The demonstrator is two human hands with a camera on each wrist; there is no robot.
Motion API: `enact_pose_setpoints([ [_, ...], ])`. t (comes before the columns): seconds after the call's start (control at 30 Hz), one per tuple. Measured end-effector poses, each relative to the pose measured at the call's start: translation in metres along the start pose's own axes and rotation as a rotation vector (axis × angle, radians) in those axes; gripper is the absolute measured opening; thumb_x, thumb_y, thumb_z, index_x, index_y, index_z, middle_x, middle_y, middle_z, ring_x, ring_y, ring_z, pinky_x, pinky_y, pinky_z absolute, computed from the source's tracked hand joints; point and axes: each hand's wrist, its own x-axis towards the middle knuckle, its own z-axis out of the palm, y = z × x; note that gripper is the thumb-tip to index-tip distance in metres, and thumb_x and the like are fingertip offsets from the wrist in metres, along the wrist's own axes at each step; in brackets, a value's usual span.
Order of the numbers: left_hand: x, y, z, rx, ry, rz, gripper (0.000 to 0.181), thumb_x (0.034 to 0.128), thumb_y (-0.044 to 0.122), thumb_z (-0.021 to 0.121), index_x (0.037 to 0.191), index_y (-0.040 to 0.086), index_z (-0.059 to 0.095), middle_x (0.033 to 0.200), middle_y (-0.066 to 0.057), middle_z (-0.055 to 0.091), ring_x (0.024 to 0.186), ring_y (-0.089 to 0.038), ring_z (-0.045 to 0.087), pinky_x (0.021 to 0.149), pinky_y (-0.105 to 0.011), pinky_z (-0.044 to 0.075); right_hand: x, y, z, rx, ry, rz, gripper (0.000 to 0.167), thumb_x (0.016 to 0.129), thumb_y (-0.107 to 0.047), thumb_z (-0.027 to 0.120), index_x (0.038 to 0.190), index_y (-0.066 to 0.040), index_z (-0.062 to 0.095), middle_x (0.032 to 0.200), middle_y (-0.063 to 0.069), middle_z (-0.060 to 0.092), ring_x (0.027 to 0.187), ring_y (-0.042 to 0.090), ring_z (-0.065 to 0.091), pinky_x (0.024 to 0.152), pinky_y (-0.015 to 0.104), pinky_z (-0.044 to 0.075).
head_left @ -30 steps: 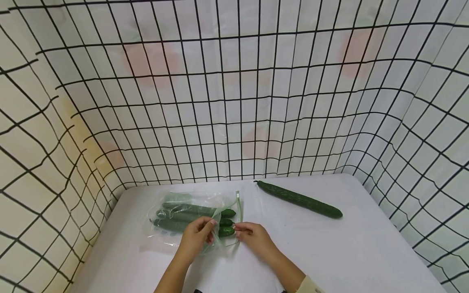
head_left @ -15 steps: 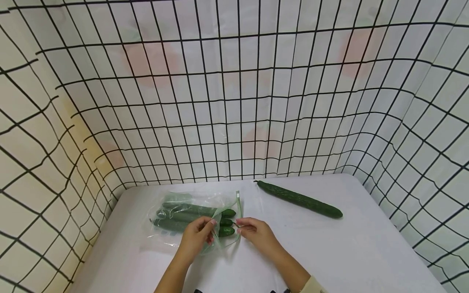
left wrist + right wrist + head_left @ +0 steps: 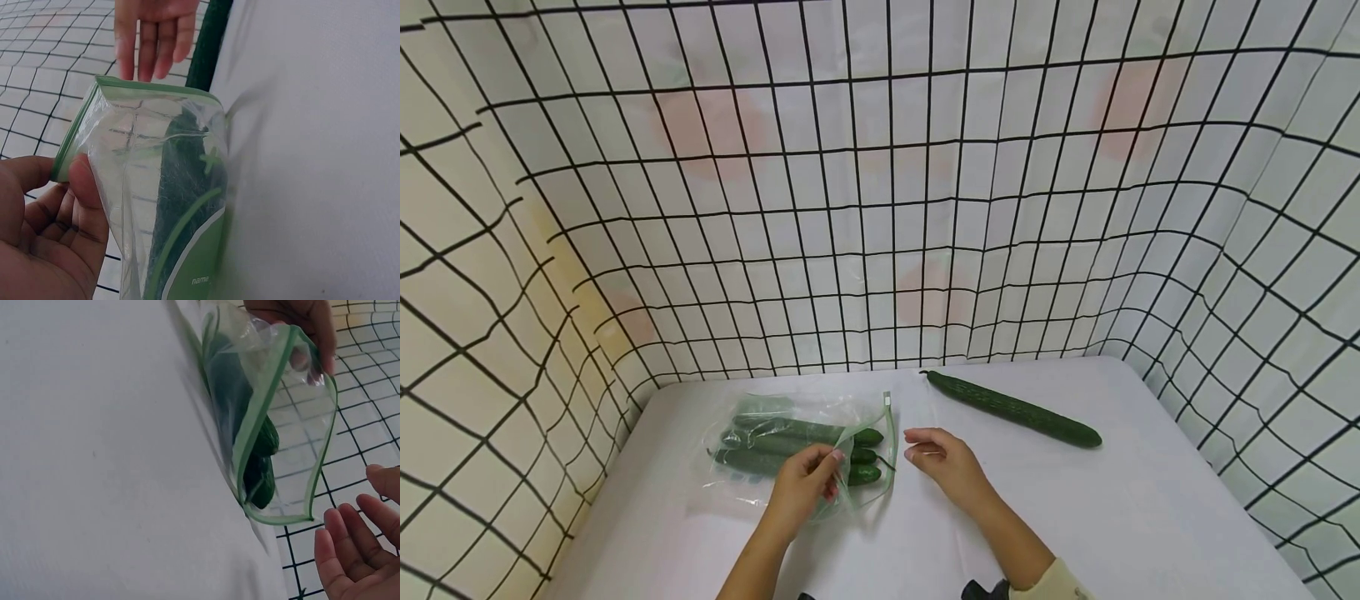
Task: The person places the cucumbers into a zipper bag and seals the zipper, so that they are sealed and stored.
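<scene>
My left hand (image 3: 805, 483) is pinching the clear bag (image 3: 197, 256) by its rim, cucumbers (image 3: 868, 437) lying inside; my right hand (image 3: 951, 468) is hovering just beside, fingers loosely extended, empty

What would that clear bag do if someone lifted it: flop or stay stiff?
The bag would probably flop, since its thin film is creased. The cucumbers inside likely make it fairly heavy, and they might slide out through the open mouth if it tips downward.
</scene>
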Motion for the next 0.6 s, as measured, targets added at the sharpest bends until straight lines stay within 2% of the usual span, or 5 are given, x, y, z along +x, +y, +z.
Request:
enact_pose_setpoints([
  [0.3, -0.001, 0.0, 0.0, 0.013, 0.002, 0.01, 0.027, 0.0995, 0.028, 0.066, 0.101, 0.001, 0.068, 0.076, -0.006, 0.063, 0.061, -0.014, 0.061, 0.056, -0.026, 0.057, 0.002, 0.0, -0.019, -0.041, 0.067, -0.001, 0.036, 0.094, -0.025, 0.073, 0.128, -0.015, 0.067, 0.129, 0.015, 0.066, 0.107, 0.015, 0.068, 0.088, 0.018, 0.056],
  [0.47, 0.0, 0.0, 0.0, 0.012, 0.001, 0.004, 0.026, 0.0994, 0.027, 0.066, 0.101, 0.002, 0.068, 0.076, -0.005, 0.063, 0.062, -0.015, 0.061, 0.057, -0.027, 0.058, 0.0, -0.003, -0.03, -0.052, 0.093, -0.014, 0.035, 0.095, -0.023, 0.072, 0.128, -0.012, 0.066, 0.131, 0.016, 0.065, 0.111, 0.018, 0.067, 0.089, 0.016, 0.055],
  [0.6, 0.001, 0.0, 0.0, 0.013, -0.001, 0.003, 0.026, 0.0996, 0.027, 0.065, 0.101, 0.001, 0.068, 0.076, -0.005, 0.062, 0.062, -0.015, 0.061, 0.056, -0.027, 0.057, 0.0, -0.001, -0.04, -0.065, 0.114, -0.012, 0.036, 0.095, -0.023, 0.072, 0.129, -0.011, 0.066, 0.132, 0.014, 0.065, 0.109, 0.012, 0.067, 0.088, 0.015, 0.055],
])
